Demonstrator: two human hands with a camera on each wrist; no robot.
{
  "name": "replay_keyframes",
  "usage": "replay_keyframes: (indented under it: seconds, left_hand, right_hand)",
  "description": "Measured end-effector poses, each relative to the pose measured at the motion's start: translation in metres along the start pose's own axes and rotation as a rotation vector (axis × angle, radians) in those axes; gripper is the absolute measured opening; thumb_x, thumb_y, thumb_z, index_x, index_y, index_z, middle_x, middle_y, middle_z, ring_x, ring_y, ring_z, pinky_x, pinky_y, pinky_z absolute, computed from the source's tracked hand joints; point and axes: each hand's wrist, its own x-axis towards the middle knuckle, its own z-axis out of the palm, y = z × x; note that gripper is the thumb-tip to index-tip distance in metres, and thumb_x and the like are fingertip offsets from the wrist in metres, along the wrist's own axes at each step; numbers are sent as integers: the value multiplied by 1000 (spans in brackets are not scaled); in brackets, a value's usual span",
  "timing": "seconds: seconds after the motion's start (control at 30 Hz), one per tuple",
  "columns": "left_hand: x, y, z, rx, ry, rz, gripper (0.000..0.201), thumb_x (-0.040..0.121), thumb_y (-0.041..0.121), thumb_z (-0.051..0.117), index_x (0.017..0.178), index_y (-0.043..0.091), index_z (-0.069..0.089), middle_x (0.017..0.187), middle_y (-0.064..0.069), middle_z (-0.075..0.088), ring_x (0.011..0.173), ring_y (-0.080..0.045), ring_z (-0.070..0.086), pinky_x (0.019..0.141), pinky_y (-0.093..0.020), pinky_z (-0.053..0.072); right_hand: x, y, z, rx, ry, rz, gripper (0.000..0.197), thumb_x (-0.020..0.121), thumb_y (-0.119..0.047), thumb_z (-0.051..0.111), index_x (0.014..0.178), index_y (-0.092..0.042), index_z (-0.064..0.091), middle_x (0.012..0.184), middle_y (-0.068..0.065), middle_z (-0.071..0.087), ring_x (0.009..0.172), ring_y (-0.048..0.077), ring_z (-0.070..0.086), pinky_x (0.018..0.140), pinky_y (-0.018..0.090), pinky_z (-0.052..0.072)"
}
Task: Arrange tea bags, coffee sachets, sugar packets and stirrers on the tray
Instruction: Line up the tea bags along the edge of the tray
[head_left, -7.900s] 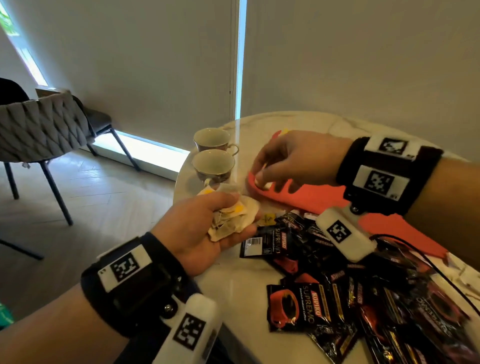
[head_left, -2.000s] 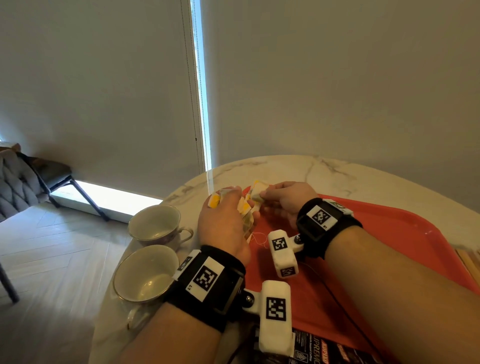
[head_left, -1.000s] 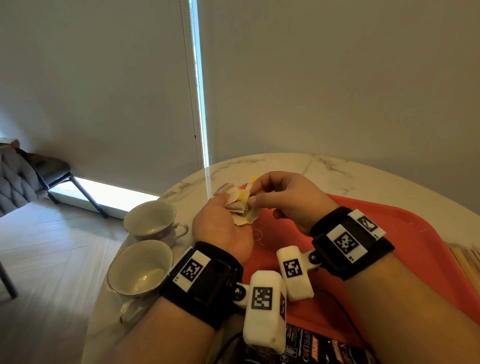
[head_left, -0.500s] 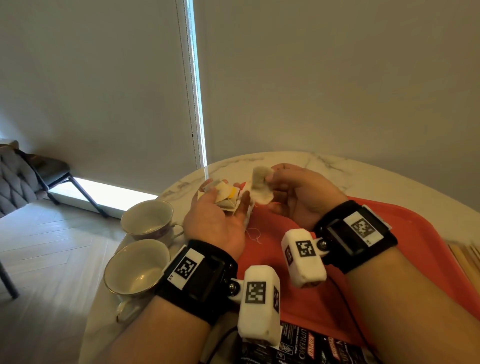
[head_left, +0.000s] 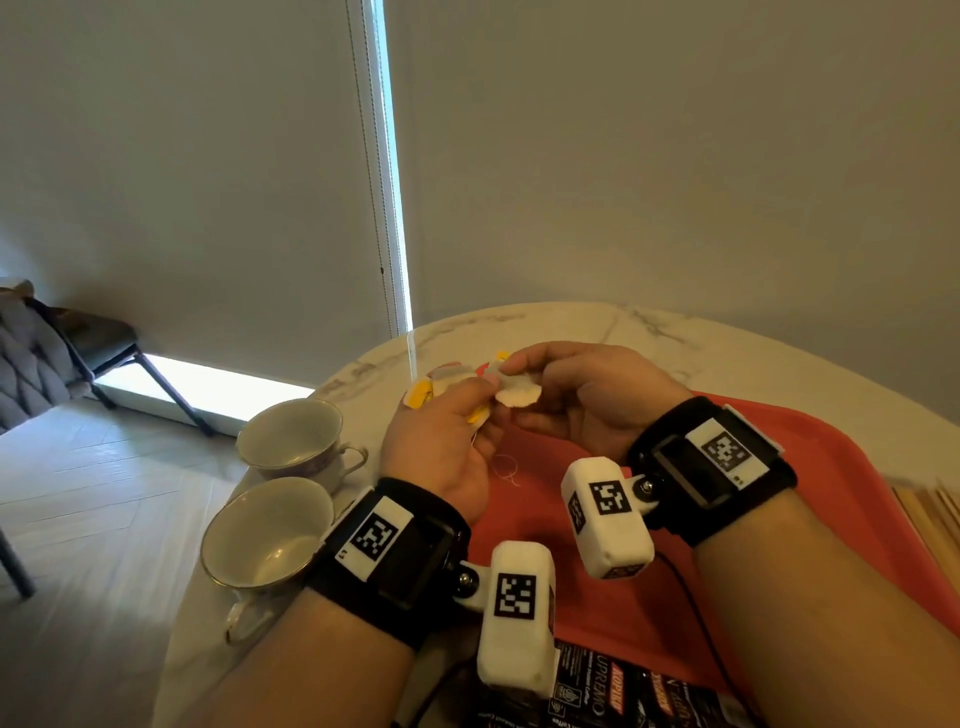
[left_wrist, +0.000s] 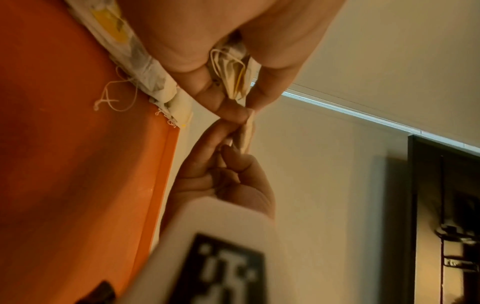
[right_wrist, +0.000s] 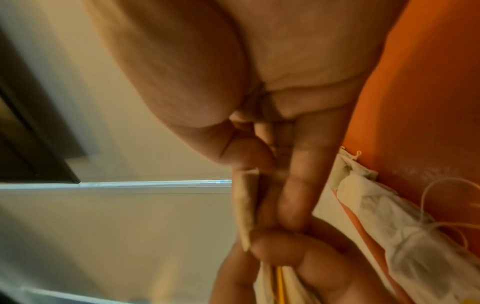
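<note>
Head view: the left hand (head_left: 441, 441) and right hand (head_left: 587, 400) meet above the far-left corner of the red tray (head_left: 779, 519), which lies on a round marble table (head_left: 649, 332). The left hand's fingers are curled round a bunch of tea bags (head_left: 423, 397) with yellow tags. The right hand's thumb and fingers pinch a single tea bag (head_left: 517, 395), which hangs just beside the bunch and touches the left fingertips. A loose string (head_left: 506, 467) dangles below the left hand over the tray.

Left wrist view: the bunch (left_wrist: 233, 82) sits folded between left thumb and fingers, and the single bag (left_wrist: 246, 133) stands edge-on between the right fingertips. More tea bags (left_wrist: 145, 67) lie in a row along the tray's edge (left_wrist: 161, 185), their strings trailing on the red surface.

Right wrist view: the picture is blurred, but the single bag (right_wrist: 244, 205) appears as a thin pale strip held against the right fingers (right_wrist: 298, 185); the row of bags (right_wrist: 376, 205) lies on the tray beyond.

Two empty cups (head_left: 291, 441) stand on the table left of the tray. Dark coffee sachets (head_left: 623, 691) lie at the tray's near edge. Wooden stirrers (head_left: 930, 514) lie on the table just beside the tray's right side.
</note>
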Motion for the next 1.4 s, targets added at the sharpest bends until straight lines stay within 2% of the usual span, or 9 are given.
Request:
replay_keyframes:
  seconds: [0.1, 0.2, 0.37, 0.53, 0.7, 0.9, 1.03, 1.2, 1.4]
  left_hand:
    - [0, 3, 0, -52, 27, -46, 13, 90, -9, 67, 86, 3, 66, 79, -11, 72, 57, -15, 69, 61, -24, 58]
    - [-3, 6, 2, -92, 43, -39, 11, 90, -12, 66, 88, -1, 65, 80, -13, 72, 57, -16, 70, 56, -21, 58]
    - [-5, 6, 3, -90, 53, -26, 10, 89, -11, 67, 93, -2, 66, 84, -14, 73, 64, -19, 72, 59, -23, 58]
    - [-7, 1, 5, -5, 97, 15, 10, 94, -7, 63, 89, 1, 66, 72, -14, 68, 61, -21, 66, 56, -27, 57]
    - [-8, -1, 6, 92, 91, 74, 10, 96, 1, 65, 95, 10, 68, 60, -6, 69, 52, -17, 64, 62, -32, 51]
    - [-9, -1, 7, 135, 39, 136, 11, 96, 9, 70, 103, 17, 71, 70, -3, 71, 56, -13, 63, 54, -27, 48]
    - [-11, 0, 6, 226, -61, 194, 9, 88, 27, 80, 86, 24, 72, 73, -3, 67, 60, -13, 60, 51, -26, 45]
    - [-10, -3, 2, 363, -57, 285, 22, 87, 3, 78, 97, 21, 70, 82, -10, 68, 65, -18, 59, 48, -25, 45]
    - [-5, -1, -1, 304, 7, 300, 16, 90, 6, 76, 101, 15, 70, 79, -6, 68, 65, -12, 65, 51, -23, 49]
  right_hand:
    - [0, 3, 1, -96, -112, -74, 41, 82, 23, 49, 100, -7, 72, 114, 19, 66, 91, 26, 69, 76, 35, 60]
    - [0, 5, 2, -220, -116, -150, 36, 80, 20, 65, 98, -10, 74, 115, 22, 69, 85, 17, 68, 69, 29, 58]
    - [1, 1, 0, -243, 29, -253, 13, 78, -4, 79, 89, -10, 76, 99, -6, 76, 90, 11, 70, 68, 23, 56]
    - [3, -7, -2, -8, 128, -305, 29, 88, -14, 72, 108, 7, 70, 94, 11, 74, 86, 23, 71, 86, 43, 59]
    - [1, -9, -1, -68, 169, -313, 9, 90, -18, 72, 86, -10, 72, 87, 10, 76, 82, 18, 70, 74, 30, 49]
    - [-1, -10, 2, -92, 129, -327, 11, 73, -27, 80, 73, -16, 78, 85, 10, 73, 90, 29, 63, 86, 42, 49]
    - [-3, -9, 3, -250, 136, -342, 11, 87, -26, 76, 80, -18, 75, 82, 3, 74, 79, 15, 66, 69, 26, 48]
    - [-1, -6, 6, -183, 116, -313, 10, 90, -22, 74, 86, -13, 75, 79, 4, 72, 73, 16, 68, 63, 27, 55]
    - [3, -2, 4, -127, 41, -312, 17, 90, -9, 72, 107, -8, 74, 100, 12, 76, 89, 25, 72, 83, 38, 60]
